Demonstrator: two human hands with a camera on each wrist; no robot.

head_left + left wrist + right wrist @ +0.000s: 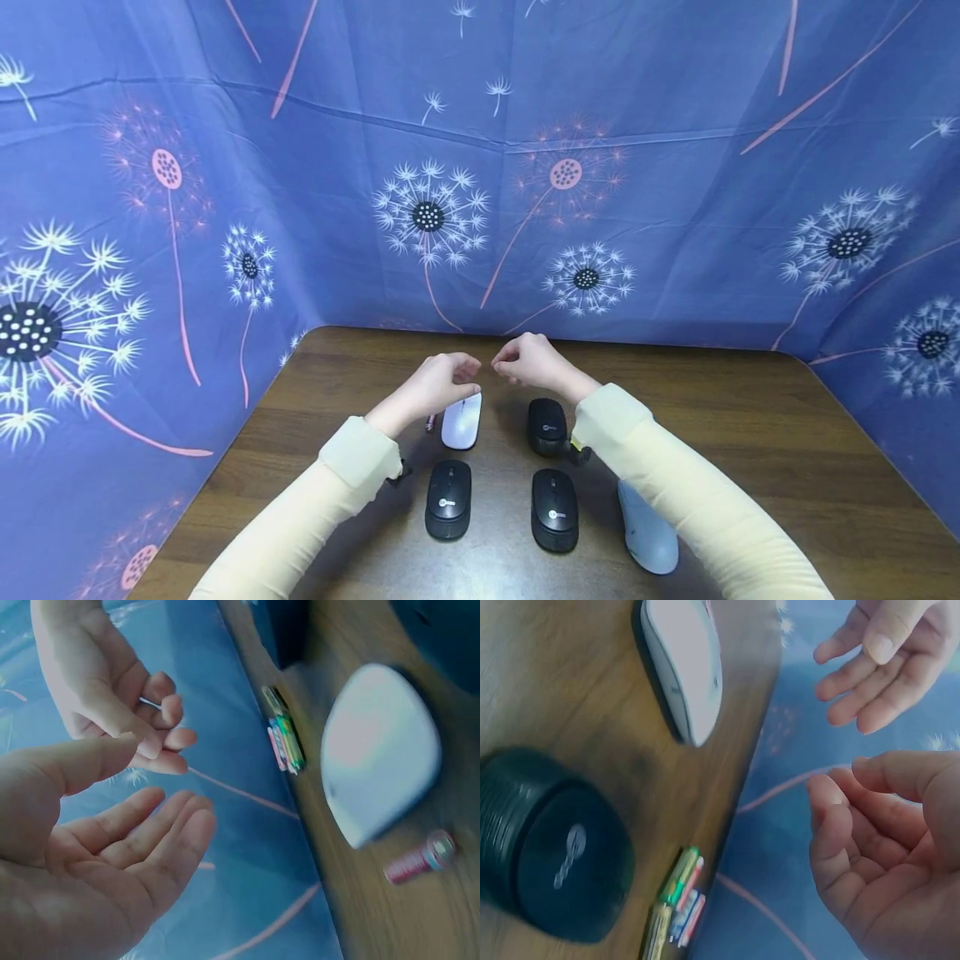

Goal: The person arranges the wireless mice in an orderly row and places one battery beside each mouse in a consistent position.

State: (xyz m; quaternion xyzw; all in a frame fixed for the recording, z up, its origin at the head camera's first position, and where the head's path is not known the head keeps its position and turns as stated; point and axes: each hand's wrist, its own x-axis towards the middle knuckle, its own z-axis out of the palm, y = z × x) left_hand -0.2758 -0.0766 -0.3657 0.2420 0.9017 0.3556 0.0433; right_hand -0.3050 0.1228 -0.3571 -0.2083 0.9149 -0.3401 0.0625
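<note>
Above the far part of the table, my left hand [442,379] and right hand [534,360] face each other with a gap between them. The left fingers are loosely bent, thumb apart, and nothing shows in them in the left wrist view. Loosely curled, the right fingers bring thumb and forefinger close together; no thing is visible between them in the right wrist view. A white computer mouse [461,425] lies below the left hand, and a black mouse [547,425] below the right. One red battery [420,857] lies beside the white mouse.
Nearer on the wooden table [712,392] are two black mice, one left [448,500] and one right [555,510]. A grey-blue mouse [651,533] is partly hidden by the right sleeve. Several small batteries [682,881] lie near the far edge, before a blue patterned cloth [480,192].
</note>
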